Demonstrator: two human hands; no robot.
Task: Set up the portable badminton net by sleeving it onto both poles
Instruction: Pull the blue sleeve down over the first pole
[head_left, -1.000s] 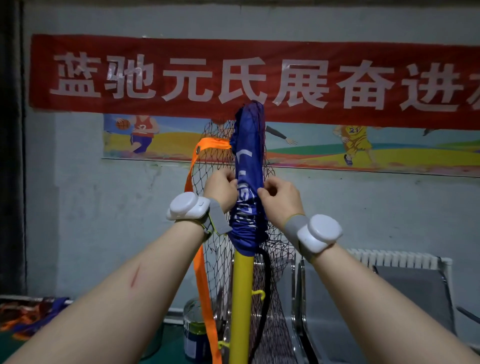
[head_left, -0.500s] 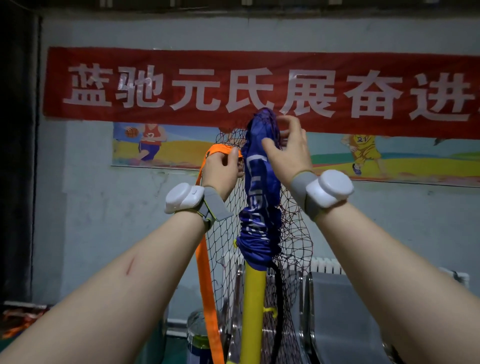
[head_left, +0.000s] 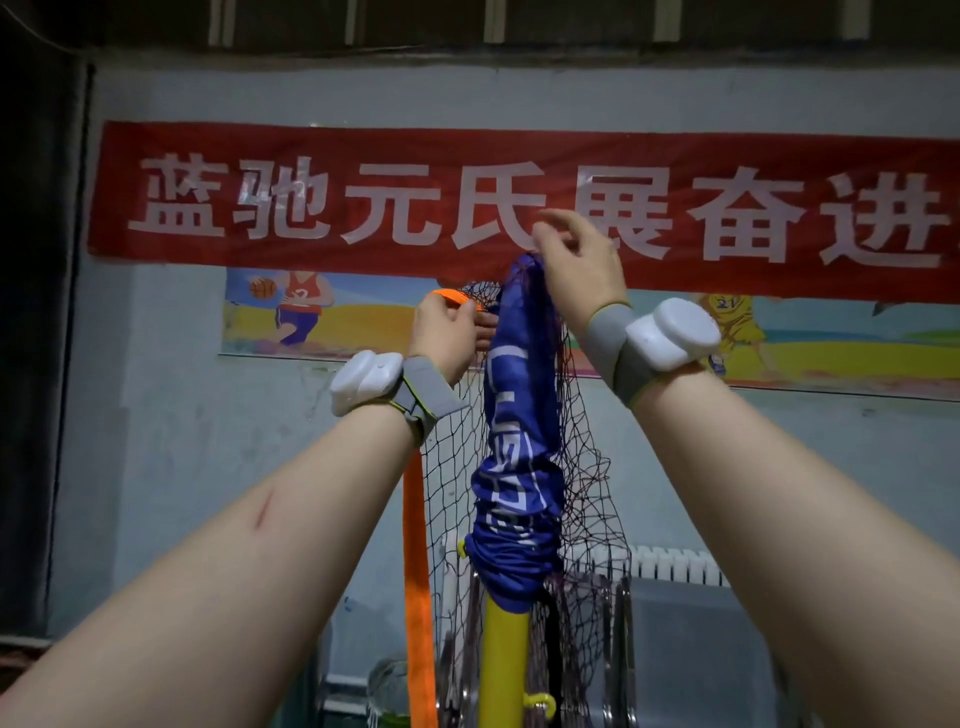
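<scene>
We see the bunched blue fabric net sleeve (head_left: 519, 441) sitting over the top of the upright round yellow pole (head_left: 501, 670), dark string mesh netting (head_left: 589, 493) hanging around it and to its right. The person's right hand (head_left: 576, 270) is at the sleeve's top end, fingers bent and pinching the fabric, while the left hand (head_left: 447, 338), just left of the sleeve, curls its fingers round the flat orange webbing band (head_left: 415, 597) that hangs down left of the pole. On the far wall we make out a long red cloth banner (head_left: 311, 197), and low right a white ribbed radiator (head_left: 675, 564).
</scene>
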